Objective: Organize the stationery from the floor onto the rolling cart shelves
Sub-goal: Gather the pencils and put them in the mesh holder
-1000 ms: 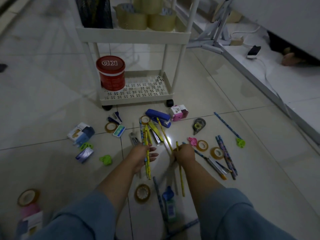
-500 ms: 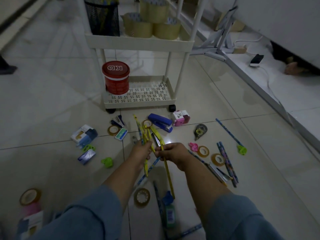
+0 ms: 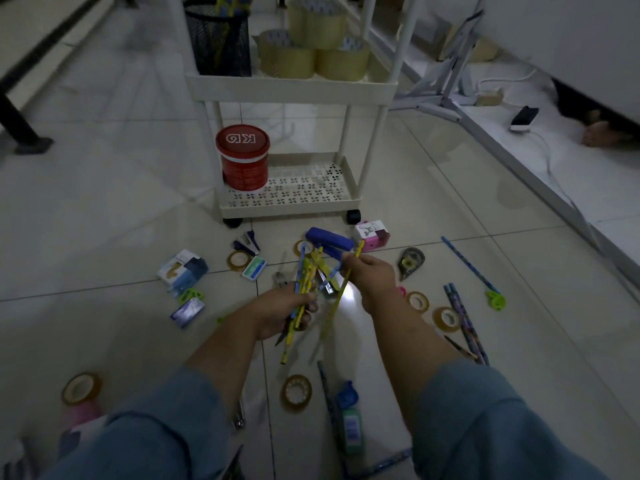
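Dim room, glossy pale tile floor [image 3: 104, 220] littered with stationery, white plastic rolling cart [image 3: 294, 91] at upper centre of frame.

Left hand [image 3: 287, 313], centre frame: fingers curled tight round a bundle of yellow and blue pencils [image 3: 304, 278], whose upper ends fan out toward the cart. Right hand [image 3: 372, 282], just right of it: thumb and fingers pinch a single yellow pencil [image 3: 334, 306] near its top end, and the rest slants down-left between the two hands. The hands are near each other, not touching.

Counts:
- Cart middle shelf: one black mesh pen cup [image 3: 221, 39] with pencils inside, and three brown packing-tape rolls [image 3: 311, 57] visible, one stacked on two.
- Cart bottom shelf: one red lidded tub [image 3: 242, 161].
- Floor: six small clear tape rolls [image 3: 446, 318] countable. One blue stapler [image 3: 329, 242] lies just above the hands, with one pink and white small box [image 3: 372, 235] beside it.
- Loose dark patterned pencils [image 3: 464, 320] lie at right of frame, near the right forearm and well apart from the left hand.
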`<state>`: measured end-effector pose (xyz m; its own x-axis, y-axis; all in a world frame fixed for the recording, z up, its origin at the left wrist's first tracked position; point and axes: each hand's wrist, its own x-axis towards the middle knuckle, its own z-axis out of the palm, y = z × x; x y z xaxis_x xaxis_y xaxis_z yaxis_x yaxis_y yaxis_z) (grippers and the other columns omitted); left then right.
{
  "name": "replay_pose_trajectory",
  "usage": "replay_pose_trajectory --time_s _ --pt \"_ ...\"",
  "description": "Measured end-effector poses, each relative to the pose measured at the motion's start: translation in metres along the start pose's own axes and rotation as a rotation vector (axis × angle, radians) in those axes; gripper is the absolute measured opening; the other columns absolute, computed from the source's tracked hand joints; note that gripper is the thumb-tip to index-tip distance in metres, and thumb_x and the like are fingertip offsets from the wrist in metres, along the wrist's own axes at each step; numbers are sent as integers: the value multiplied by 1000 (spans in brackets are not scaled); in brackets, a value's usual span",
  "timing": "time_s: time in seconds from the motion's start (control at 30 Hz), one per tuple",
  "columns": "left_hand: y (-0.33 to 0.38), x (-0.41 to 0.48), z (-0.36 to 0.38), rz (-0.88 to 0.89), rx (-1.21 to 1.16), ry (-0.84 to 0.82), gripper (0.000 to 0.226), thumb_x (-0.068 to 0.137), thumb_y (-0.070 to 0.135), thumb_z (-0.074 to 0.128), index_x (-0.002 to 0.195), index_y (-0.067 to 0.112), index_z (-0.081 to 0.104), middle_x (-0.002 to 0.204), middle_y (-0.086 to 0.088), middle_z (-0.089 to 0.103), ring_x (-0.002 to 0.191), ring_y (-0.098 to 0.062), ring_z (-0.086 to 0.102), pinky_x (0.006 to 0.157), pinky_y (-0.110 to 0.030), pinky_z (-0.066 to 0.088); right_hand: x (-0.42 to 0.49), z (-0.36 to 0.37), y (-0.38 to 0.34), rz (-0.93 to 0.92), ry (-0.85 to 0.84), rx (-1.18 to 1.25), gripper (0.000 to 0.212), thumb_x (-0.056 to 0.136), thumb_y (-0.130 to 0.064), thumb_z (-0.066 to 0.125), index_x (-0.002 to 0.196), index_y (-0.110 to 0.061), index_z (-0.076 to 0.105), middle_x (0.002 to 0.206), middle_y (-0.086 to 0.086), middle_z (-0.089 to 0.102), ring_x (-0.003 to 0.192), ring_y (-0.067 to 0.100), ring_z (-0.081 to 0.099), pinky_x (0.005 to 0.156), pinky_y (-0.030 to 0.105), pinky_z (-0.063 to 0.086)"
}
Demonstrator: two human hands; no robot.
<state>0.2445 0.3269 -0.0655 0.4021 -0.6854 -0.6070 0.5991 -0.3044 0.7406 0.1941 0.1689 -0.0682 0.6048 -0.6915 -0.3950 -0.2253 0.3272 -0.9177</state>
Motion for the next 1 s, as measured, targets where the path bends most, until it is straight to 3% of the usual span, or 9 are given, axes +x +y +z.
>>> replay_pose_trajectory --time_s 0.1,0.27,0.4,0.53,0.63,0.7,0.8,0.87,1.0 --pt "-1 0 -1 48 -40 35 16 99 8 39 91 8 52 67 -4 51 58 -12 51 53 -22 50 -7 10 4 140 -31 148 9 88 -4 61 90 5 58 69 12 56 60 21 56 61 30 48" --pt "-1 -5 -4 21 8 22 15 98 13 44 99 9 59 93 -12 65 83 -24 66 82 -35 52 -15 25 11 212 -86 148 10 88 -7 60 79 -6 61 72 11 58 63 20 54 60 31 43" --pt "-1 -9 -6 40 -16 23 19 97 13 45 110 5 57 86 -5 67 63 -9 67 61 -23 54 -22 32 11 113 -132 29 17 90 -14 60 90 3 65 75 10 59 70 20 54 65 29 47" --pt "-5 -10 -15 40 -120 77 14 98 10 43 101 5 56 75 -4 57 48 -6 53 52 -21 46 -28 18 22 131 -112 -262 35 96 -39 48 94 -7 61 84 7 59 81 21 54 78 38 49" --pt "-10 -12 -21 33 -172 147 18 99 8 41 95 3 58 66 -4 58 45 -6 53 45 -19 48 -28 -6 42 134 -208 -1017 44 87 -44 60 99 -1 63 84 8 57 80 19 52 68 30 45" --pt "-12 -11 -22 25 -192 177 22 99 7 40 88 3 58 62 -4 59 44 -7 52 43 -18 48 -35 -15 53 194 -333 -1338 61 75 -53 69 106 -1 62 86 5 53 83 17 50 61 23 39" --pt "-13 -9 -19 16 -201 220 19 99 7 40 92 3 57 66 -6 56 49 -10 51 42 -18 47 -48 -18 65 215 -359 -1463 68 69 -52 75 109 -2 56 91 6 48 81 17 48 71 27 38" --pt "-13 -7 -15 15 -197 234 17 99 9 41 96 4 57 73 -7 53 56 -12 47 42 -18 47 -54 -16 74 194 -327 -1438 62 70 -46 77 109 -4 55 91 5 48 76 16 49 70 27 40" --pt "-12 -7 -6 18 -154 224 17 99 11 42 86 9 53 71 -6 49 58 -12 42 43 -18 45 -58 -5 82 187 -348 -1423 51 78 -41 70 111 -4 57 94 7 52 86 19 52 71 27 39"
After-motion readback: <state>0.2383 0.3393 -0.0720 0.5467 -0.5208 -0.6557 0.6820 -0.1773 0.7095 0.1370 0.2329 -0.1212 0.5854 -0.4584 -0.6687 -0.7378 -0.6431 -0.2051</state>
